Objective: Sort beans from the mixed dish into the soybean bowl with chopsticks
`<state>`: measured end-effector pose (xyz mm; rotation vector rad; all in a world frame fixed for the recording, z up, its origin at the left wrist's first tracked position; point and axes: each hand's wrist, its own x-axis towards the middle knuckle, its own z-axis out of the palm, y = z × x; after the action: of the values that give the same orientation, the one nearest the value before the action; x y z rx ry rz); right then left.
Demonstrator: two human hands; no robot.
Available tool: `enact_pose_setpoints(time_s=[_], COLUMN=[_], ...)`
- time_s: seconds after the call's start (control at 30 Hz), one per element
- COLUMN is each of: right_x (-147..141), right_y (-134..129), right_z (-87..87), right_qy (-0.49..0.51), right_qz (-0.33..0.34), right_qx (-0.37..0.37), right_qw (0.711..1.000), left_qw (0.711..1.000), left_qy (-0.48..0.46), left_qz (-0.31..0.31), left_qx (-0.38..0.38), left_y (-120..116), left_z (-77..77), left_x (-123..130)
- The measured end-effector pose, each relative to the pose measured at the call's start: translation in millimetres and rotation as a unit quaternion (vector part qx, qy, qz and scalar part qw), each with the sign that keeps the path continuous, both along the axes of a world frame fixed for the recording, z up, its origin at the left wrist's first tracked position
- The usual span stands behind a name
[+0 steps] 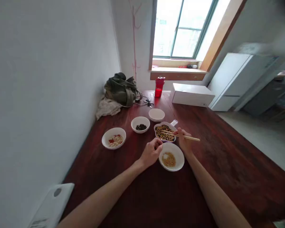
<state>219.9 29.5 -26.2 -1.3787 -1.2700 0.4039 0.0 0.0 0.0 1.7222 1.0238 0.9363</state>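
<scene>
My right hand (184, 141) is closed round a pair of chopsticks (191, 138), whose tips reach into a handled white dish (154, 127) of mixed dark and tan beans or grains (163, 132). Curled at the left rim of a white bowl (181, 161) is my left hand (152, 152); its fingertips touch or nearly touch the rim, and whether they pinch anything is hidden. Small yellowish grains (169, 160) lie in that bowl, with a paler patch among them.
Farther left stand a bowl (104, 139) of pale and red pieces, a bowl (133, 122) with dark bits, and another white bowl (156, 114). Behind are a dark green bag (121, 90), keys (148, 102), a red bottle (159, 87) and a white box (192, 94).
</scene>
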Motion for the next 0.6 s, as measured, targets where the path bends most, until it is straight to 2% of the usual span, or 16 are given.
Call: enact_pose_setpoints(time_s=[0.2, 0.6], right_x=[-1.9, 0.5], right_y=[2.6, 0.8], right_z=[6.0, 4.3], right_qy=[-0.031, -0.085], right_qz=[-0.005, 0.0], right_qx=[0.023, 0.047], right_qw=[0.999, 0.995], left_qw=[1.0, 1.0], left_qy=[-0.006, -0.004], left_qz=[-0.011, -0.009], left_qx=[-0.011, -0.012], left_y=[1.6, 1.0], left_z=[-2.7, -1.2], left_x=[-0.1, -0.7])
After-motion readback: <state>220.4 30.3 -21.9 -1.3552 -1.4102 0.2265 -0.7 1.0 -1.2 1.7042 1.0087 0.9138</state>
